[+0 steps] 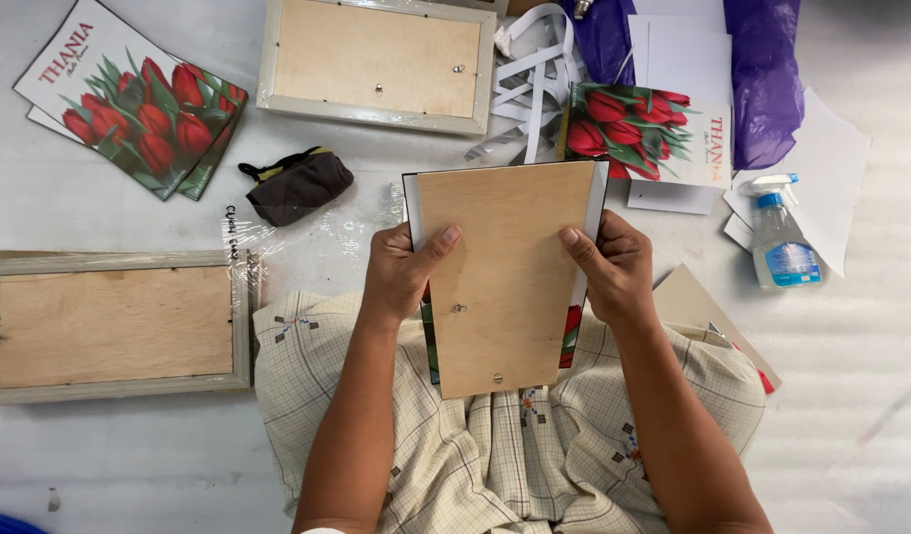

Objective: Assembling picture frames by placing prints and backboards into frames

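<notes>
Fingers (437,242) (both hands) grip the backing board's (505,287) side edges.

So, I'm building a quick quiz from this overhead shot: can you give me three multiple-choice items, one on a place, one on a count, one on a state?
1. Where does the spray bottle stand?
A. at the right, on white sheets
B. on the left frame
C. in the person's lap

2. How many wooden frames lie back-up on the floor, apart from the board in the hands?
A. one
B. two
C. four

3. How is the plywood backing board held?
A. by one hand only
B. lying loose on the floor
C. by both hands, thumbs on its face

Answers:
1 A, the bottle sits right of the right hand on paper.
2 B, one frame at the left, one at the top.
3 C, the left hand and the right grip its side edges.
</notes>
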